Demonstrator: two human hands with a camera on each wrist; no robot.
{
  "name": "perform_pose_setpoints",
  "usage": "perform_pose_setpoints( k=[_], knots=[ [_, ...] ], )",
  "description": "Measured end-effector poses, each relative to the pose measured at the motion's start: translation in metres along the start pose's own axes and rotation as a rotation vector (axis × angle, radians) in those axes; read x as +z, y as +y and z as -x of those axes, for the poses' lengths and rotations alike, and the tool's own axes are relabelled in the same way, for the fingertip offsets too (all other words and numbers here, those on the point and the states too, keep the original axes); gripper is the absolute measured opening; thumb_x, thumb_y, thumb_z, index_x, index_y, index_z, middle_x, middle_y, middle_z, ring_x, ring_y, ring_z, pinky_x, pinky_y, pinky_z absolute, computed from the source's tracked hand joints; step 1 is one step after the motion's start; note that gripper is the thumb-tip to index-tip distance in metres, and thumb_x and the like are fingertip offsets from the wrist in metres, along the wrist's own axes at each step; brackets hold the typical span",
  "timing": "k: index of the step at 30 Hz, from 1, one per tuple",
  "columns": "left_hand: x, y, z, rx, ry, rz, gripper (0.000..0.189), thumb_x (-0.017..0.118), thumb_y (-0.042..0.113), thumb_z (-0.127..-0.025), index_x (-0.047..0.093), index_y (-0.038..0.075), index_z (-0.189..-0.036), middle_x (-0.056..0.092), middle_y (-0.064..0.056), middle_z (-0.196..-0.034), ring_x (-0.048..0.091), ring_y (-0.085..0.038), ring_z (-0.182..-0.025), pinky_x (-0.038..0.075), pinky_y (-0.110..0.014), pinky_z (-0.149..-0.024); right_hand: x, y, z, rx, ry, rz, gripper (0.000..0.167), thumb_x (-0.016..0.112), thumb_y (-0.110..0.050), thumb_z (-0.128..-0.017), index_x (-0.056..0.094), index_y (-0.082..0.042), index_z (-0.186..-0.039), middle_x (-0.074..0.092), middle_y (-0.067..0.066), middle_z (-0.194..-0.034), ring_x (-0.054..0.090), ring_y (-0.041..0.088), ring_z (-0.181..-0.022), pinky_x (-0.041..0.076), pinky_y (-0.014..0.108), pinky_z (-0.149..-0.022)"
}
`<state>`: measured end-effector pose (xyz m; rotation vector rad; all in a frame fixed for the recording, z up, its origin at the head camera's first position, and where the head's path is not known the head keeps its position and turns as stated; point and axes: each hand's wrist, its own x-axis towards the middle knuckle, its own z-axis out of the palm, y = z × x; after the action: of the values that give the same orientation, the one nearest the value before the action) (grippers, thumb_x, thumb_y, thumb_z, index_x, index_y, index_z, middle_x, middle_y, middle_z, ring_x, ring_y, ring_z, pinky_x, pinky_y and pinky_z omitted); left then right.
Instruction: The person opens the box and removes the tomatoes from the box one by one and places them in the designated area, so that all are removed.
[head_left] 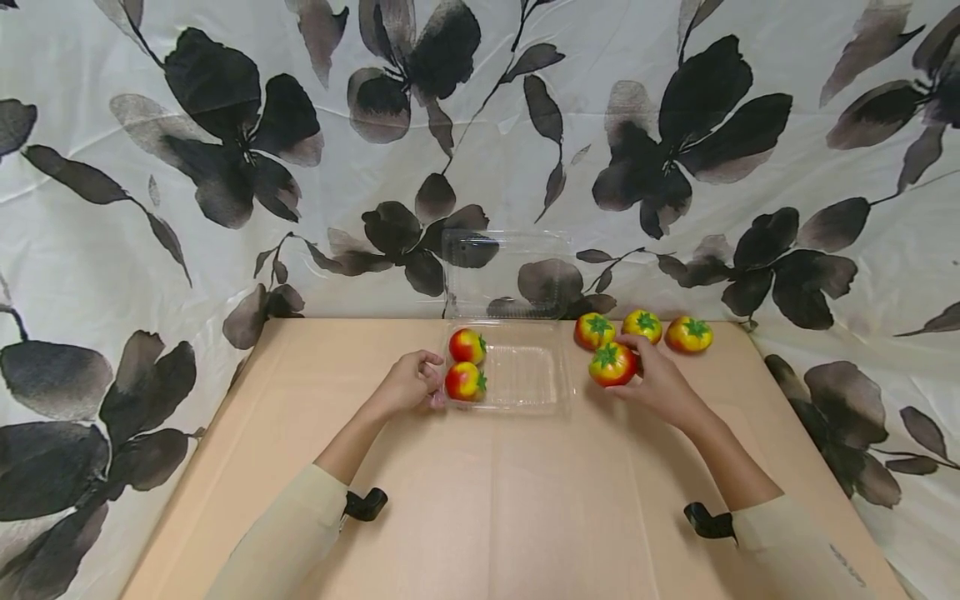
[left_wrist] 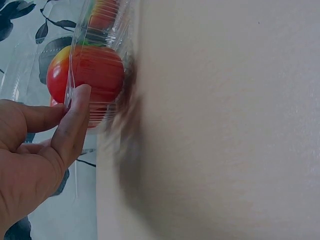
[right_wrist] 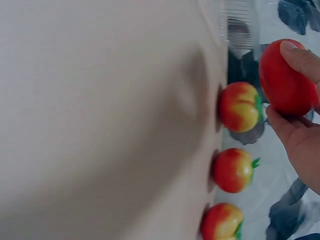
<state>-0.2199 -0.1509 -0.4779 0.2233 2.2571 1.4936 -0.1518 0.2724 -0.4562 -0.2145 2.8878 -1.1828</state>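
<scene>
A clear plastic clamshell box (head_left: 528,375) lies with its lid (head_left: 506,271) raised at the back. Two red-and-yellow tomatoes (head_left: 465,382) with green tops sit along its left side. My left hand (head_left: 408,382) pinches the box's left rim between thumb and fingers; in the left wrist view a tomato (left_wrist: 100,72) shows through the ribbed wall beside the fingertips. To the right of the box, my right hand (head_left: 663,387) grips another tomato (head_left: 611,365), thumb on one side and fingers on the other. In the right wrist view this tomato (right_wrist: 282,82) is held above the tabletop.
Three more tomatoes (head_left: 642,326) stand in a row near the table's back edge, just behind the right hand. The light wooden-coloured table (head_left: 495,500) ends at a white cloth (head_left: 525,150) with dark flowers. Black wrist cameras (head_left: 366,505) sit at both cuffs.
</scene>
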Motion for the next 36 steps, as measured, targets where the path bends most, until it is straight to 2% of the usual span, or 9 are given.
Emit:
perform_pose_setpoints(
  k=[4,11,16,21,28,36],
  knots=[
    [0.0,0.001,0.0,0.002,-0.001,0.01,0.038,0.056,-0.009,-0.097,0.052,-0.01,-0.134,0.062,-0.021,-0.095,0.071,-0.021,-0.066,0.064,-0.03,-0.062,0.005,0.009,0.003,0.039,-0.008,0.0,0.087,0.088,-0.014,-0.082,0.034,0.001,-0.149,0.045,0.026,-0.149,0.047,0.047,-0.137,0.04,0.062,-0.115],
    [0.0,0.002,0.001,0.009,0.022,-0.045,0.036,0.057,-0.009,-0.096,0.055,-0.009,-0.132,0.063,-0.018,-0.092,0.068,-0.016,-0.064,0.062,-0.026,-0.062,0.011,0.02,0.003,0.121,0.0,-0.011,0.087,0.087,-0.016,-0.083,0.033,-0.002,-0.15,0.046,0.027,-0.148,0.047,0.047,-0.137,0.041,0.062,-0.115],
    [0.0,0.003,0.001,0.006,0.017,-0.04,0.036,0.057,-0.008,-0.096,0.054,-0.009,-0.132,0.063,-0.018,-0.093,0.068,-0.016,-0.064,0.062,-0.027,-0.062,0.016,0.029,0.0,0.169,0.007,-0.002,0.09,0.088,-0.019,-0.082,0.031,-0.001,-0.15,0.043,0.027,-0.15,0.045,0.046,-0.137,0.037,0.063,-0.118],
    [0.0,0.002,0.001,-0.003,0.013,-0.025,0.037,0.057,-0.009,-0.096,0.054,-0.009,-0.133,0.062,-0.018,-0.094,0.068,-0.016,-0.064,0.063,-0.028,-0.062,0.023,0.034,-0.003,0.18,0.031,-0.015,0.09,0.088,-0.022,-0.083,0.03,0.001,-0.147,0.041,0.03,-0.149,0.045,0.047,-0.135,0.034,0.064,-0.12],
    [-0.001,0.005,0.003,-0.001,0.016,-0.03,0.038,0.057,-0.008,-0.096,0.054,-0.009,-0.134,0.062,-0.018,-0.094,0.068,-0.016,-0.064,0.065,-0.035,-0.067,0.032,0.038,-0.008,0.165,0.056,0.002,0.091,0.089,-0.023,-0.082,0.029,0.003,-0.145,0.044,0.031,-0.145,0.049,0.048,-0.129,0.037,0.063,-0.118],
    [0.0,0.003,0.002,-0.002,0.009,-0.014,0.037,0.057,-0.009,-0.097,0.053,-0.01,-0.134,0.062,-0.02,-0.094,0.07,-0.018,-0.064,0.063,-0.028,-0.062,0.038,0.039,-0.01,0.197,0.048,0.008,0.089,0.088,-0.024,-0.083,0.029,0.002,-0.144,0.044,0.03,-0.145,0.048,0.047,-0.131,0.036,0.063,-0.119]
  ],
)
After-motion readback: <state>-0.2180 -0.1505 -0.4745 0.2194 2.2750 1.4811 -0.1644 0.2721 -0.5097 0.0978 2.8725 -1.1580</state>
